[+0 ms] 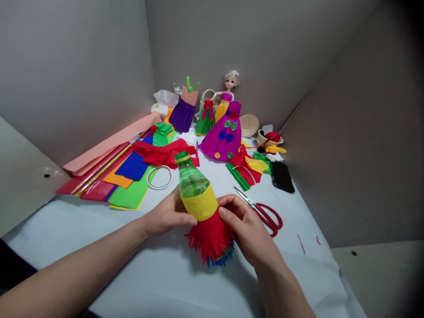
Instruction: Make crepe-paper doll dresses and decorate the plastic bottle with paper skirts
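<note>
A green plastic bottle (195, 179) leans over the table between my hands, its neck pointing away from me. Around its middle runs a yellow paper band (200, 204), and below that hangs red fringed paper (212, 233) with blue and green fringe (221, 258) under it. My left hand (167, 212) is wrapped round the left side, thumb on the yellow band's lower edge. On the right, my right hand (243, 223) pinches the top edge of the red fringe where it meets the yellow; its fingertips partly hide that spot.
Red-handled scissors (268, 218) lie right of my right hand, near a black phone (282, 176). Coloured paper sheets (132, 187) and a white tape ring (159, 177) are at left. A doll (228, 90) and a purple paper dress (223, 139) stand behind.
</note>
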A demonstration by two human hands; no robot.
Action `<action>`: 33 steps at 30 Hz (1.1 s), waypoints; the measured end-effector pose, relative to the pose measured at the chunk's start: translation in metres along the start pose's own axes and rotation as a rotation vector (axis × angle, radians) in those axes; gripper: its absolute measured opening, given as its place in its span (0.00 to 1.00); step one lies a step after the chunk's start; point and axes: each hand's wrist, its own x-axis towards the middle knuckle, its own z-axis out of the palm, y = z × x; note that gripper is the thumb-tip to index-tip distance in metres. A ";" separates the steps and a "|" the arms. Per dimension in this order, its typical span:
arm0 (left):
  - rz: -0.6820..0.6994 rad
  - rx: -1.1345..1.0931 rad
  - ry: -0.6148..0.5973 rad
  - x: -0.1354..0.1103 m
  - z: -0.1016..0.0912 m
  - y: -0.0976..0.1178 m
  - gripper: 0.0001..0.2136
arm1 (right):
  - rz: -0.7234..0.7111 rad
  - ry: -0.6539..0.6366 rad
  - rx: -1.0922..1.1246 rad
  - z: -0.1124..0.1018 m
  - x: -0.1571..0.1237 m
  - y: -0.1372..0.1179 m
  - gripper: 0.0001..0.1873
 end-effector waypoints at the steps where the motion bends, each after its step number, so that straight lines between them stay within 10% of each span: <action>1: -0.014 -0.032 -0.011 0.001 0.000 0.000 0.31 | 0.006 -0.003 0.014 0.000 0.000 0.000 0.13; 33: -0.148 -0.251 0.013 0.002 0.002 -0.006 0.25 | -0.039 -0.004 -0.036 0.002 0.003 0.008 0.19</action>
